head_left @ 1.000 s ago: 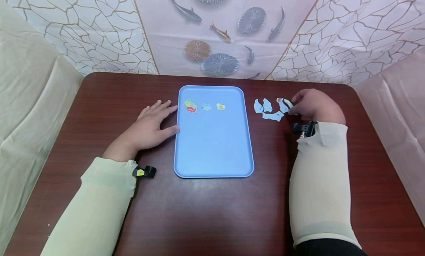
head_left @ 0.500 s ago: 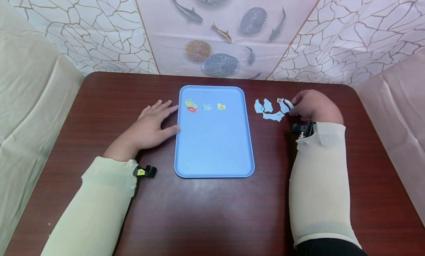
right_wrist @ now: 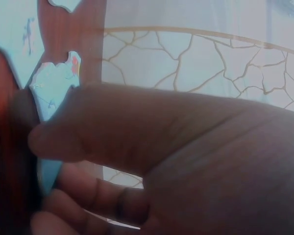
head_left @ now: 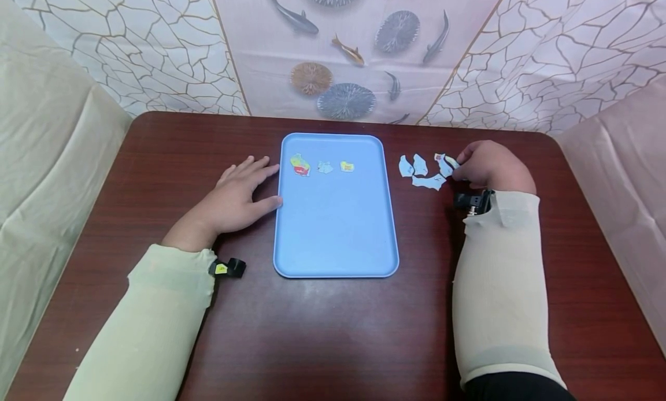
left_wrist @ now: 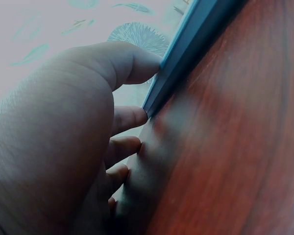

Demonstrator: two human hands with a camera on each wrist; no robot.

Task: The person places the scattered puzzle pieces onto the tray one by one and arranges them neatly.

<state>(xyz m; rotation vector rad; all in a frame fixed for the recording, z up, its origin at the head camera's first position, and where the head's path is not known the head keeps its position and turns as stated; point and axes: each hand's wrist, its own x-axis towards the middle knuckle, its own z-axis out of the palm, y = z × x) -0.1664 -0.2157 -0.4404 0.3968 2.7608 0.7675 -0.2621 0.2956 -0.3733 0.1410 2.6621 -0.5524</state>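
My right hand (head_left: 494,165) is at the far right of the table, thumb and fingers pinching a small pale blue puzzle piece (right_wrist: 49,175). The thumb covers part of it in the right wrist view. Touching or very close to it lies another puzzle piece (head_left: 441,165) with a red mark. My left hand (head_left: 229,201) lies spread on the table, its thumb and a fingertip against the left edge of a blue tray (head_left: 335,233). In the left wrist view the thumb touches the tray's rim (left_wrist: 179,58).
Left of the right hand lie more loose pale blue pieces, among them a long one (head_left: 428,182). Inside the tray, near its far edge, sit a yellow-and-red piece (head_left: 300,165), a pale one (head_left: 325,167) and a yellow one (head_left: 347,166). Patterned cloth (head_left: 333,54) hangs behind the table.
My right hand has shifted very slightly left, still at the same piece. The left hand and the tray stay in place.
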